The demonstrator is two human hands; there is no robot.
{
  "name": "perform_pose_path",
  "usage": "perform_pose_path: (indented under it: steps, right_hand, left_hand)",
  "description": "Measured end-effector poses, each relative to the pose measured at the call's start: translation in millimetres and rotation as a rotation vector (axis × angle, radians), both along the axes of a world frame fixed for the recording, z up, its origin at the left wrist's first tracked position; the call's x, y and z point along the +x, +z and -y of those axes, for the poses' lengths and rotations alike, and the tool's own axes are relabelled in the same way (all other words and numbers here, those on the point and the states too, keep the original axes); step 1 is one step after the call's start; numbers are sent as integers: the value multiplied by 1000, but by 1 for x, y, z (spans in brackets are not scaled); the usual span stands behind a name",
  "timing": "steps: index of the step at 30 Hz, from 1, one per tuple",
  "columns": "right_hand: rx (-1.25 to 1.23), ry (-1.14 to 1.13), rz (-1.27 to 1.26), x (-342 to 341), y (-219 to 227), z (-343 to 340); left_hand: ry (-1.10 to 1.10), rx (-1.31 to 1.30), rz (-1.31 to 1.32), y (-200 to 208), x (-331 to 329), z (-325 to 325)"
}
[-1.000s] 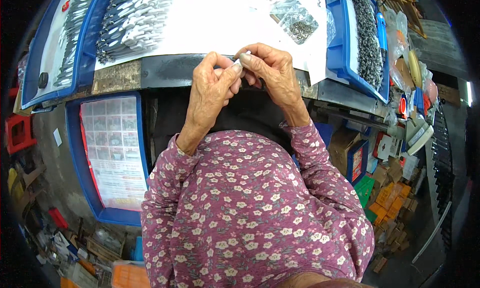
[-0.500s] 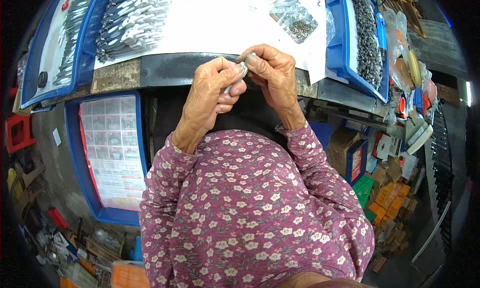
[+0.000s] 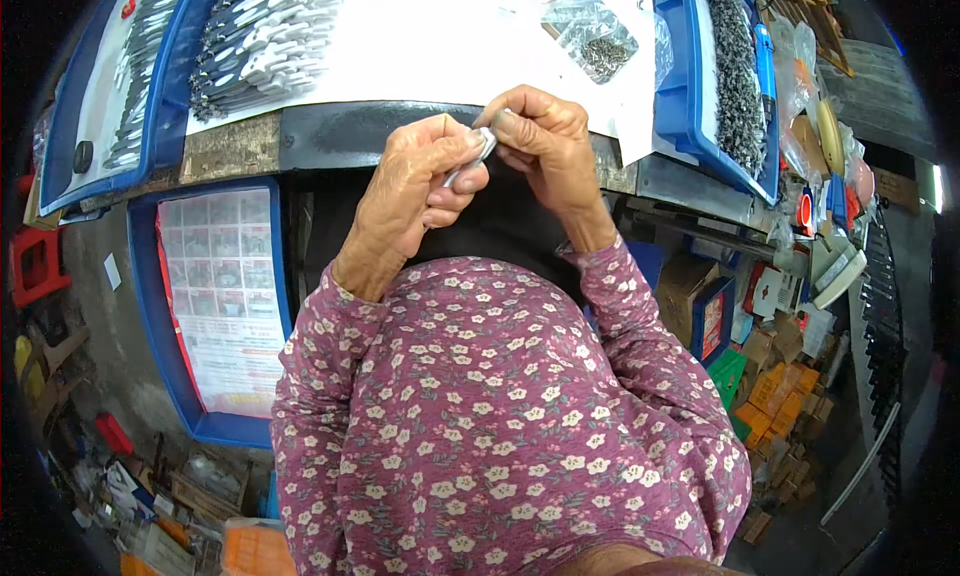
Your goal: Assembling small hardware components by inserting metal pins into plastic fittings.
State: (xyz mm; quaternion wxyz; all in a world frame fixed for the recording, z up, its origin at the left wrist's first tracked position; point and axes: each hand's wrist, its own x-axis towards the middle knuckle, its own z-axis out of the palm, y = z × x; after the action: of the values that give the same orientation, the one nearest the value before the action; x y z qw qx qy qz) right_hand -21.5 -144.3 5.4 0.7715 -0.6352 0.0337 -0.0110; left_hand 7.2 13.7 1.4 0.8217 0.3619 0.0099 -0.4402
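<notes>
So, both hands are up at the front of the bench, sharing one small white piece (image 3: 488, 143). The left hand (image 3: 422, 174) has thumb and index fingertip pinched snugly on it, no gap, with the other fingers curled underneath, I'd guess to back it up so it can't tip. The right hand (image 3: 553, 141) meets it from the other side, thumb and forefinger closed at its upper end; whether something tinier sits between those tips too, I can't tell, the fingers hide it. The piece is up off the surface, just by the dark bench edge (image 3: 340, 138), probably because that's comfy for the wrists and easy to look down on. Behind it lies a white sheet (image 3: 430, 46), which I reckon makes little bits easier to spot. A pile of white and grey parts (image 3: 285, 51) sits off to the left, stacked in rows, maybe so they're simple to pick up singly. Over right there's a clear bag (image 3: 605, 51) with small metal bits, and a blue tray (image 3: 682, 111) of dark little pieces, whose raised sides presumably stop them scattering.
</notes>
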Motion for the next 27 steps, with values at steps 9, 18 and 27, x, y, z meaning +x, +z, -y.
perform_pose_path:
  steps: [9,18,27]
  right_hand:
    - [-43,23,-43,-2,-2,2]
    - [-111,63,-27,-3,-1,3]
    - [-129,51,-14,-4,0,2]
  left_hand:
    - [22,-45,-36,-7,-3,4]
    - [35,-10,177,-10,-4,1]
    - [45,82,179,-1,-5,3]
